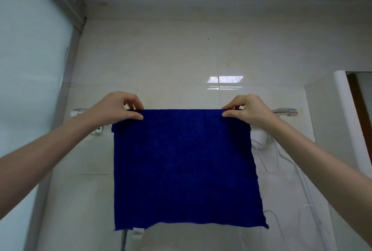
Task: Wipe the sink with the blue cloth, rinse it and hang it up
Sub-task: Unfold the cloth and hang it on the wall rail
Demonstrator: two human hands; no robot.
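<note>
A dark blue cloth [185, 168] hangs spread flat over a chrome towel rail [284, 112] on the tiled wall, its lower edge reaching far down the frame. My left hand [118, 108] pinches the cloth's top left corner between thumb and fingers. My right hand [245, 109] pinches the top right corner the same way. Both hands sit right at the rail. The cloth covers the middle of the rail; only its two ends show. The sink is out of view.
A frosted glass panel [30, 69] stands at the left. A white cabinet side [332, 122] and a mirror edge [362, 94] are at the right. White cables [281, 162] and a white fitting [259, 140] hang on the wall behind the cloth's right side.
</note>
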